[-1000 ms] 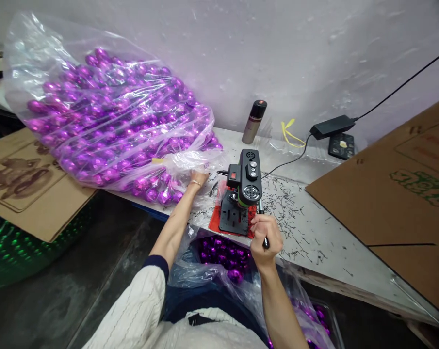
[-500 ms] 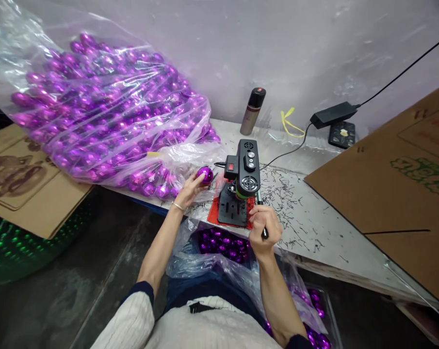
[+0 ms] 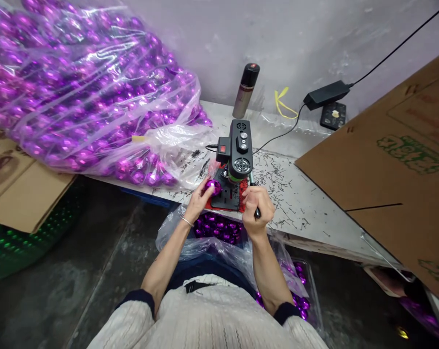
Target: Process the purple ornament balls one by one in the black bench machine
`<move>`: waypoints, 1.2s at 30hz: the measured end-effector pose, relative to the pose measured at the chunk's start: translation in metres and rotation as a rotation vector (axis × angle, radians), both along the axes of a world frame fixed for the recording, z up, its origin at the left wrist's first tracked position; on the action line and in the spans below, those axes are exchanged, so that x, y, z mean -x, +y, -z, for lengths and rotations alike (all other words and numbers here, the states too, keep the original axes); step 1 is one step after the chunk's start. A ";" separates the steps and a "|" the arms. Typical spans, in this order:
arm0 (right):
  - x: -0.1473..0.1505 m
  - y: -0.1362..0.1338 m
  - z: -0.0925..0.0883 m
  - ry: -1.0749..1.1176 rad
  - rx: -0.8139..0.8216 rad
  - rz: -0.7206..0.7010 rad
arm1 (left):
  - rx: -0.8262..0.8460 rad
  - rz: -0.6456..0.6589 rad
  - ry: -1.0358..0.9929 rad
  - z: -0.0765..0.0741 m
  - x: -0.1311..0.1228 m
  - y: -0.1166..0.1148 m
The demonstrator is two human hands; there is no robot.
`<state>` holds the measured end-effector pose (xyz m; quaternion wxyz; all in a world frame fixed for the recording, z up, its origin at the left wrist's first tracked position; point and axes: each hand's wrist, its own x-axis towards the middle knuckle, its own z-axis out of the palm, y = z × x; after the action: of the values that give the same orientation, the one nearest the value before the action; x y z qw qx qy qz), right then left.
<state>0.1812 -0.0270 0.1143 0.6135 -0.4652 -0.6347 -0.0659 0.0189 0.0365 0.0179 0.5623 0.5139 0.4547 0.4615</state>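
Observation:
A shiny purple ball ornament (image 3: 214, 187) is in my left hand (image 3: 197, 201), held by the fingertips at the left side of a small black press machine (image 3: 240, 148). The ball is over the machine's black base plate (image 3: 226, 196), which rests on a red mat (image 3: 244, 186). My right hand (image 3: 258, 208) is wrapped round the black lever handle (image 3: 257, 212) at the machine's right side. Below the table edge, between my arms, an open clear bag (image 3: 219, 246) holds several more purple balls (image 3: 219, 228).
A large clear bag of purple balls (image 3: 95, 97) covers the left of the table. Behind the machine stand a spray can (image 3: 246, 91), a yellow tie (image 3: 284, 104) and a black power adapter (image 3: 327, 94). Small black scraps (image 3: 277, 189) litter the tabletop. A cardboard box (image 3: 386, 169) is at right.
My left hand has brought the purple ball from left of the machine rightward, over its base plate. My right hand stays on the lever handle. The camera view has shifted slightly.

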 end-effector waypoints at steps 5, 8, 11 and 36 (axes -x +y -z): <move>0.000 -0.001 -0.002 -0.022 0.008 -0.001 | -0.136 0.027 0.219 0.008 -0.017 0.003; 0.000 -0.001 -0.002 -0.027 0.001 -0.010 | -0.300 0.011 0.357 0.010 -0.020 0.005; 0.000 0.000 0.000 -0.022 -0.006 -0.017 | -0.452 0.003 0.454 0.010 -0.023 0.006; 0.001 0.004 0.058 0.005 -0.088 0.043 | -0.668 -0.052 0.511 0.034 -0.040 -0.003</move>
<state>0.1801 -0.0226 0.0568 0.6333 -0.4516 -0.6195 -0.1058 0.0587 0.0335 -0.0163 0.2219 0.7542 0.4178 0.4554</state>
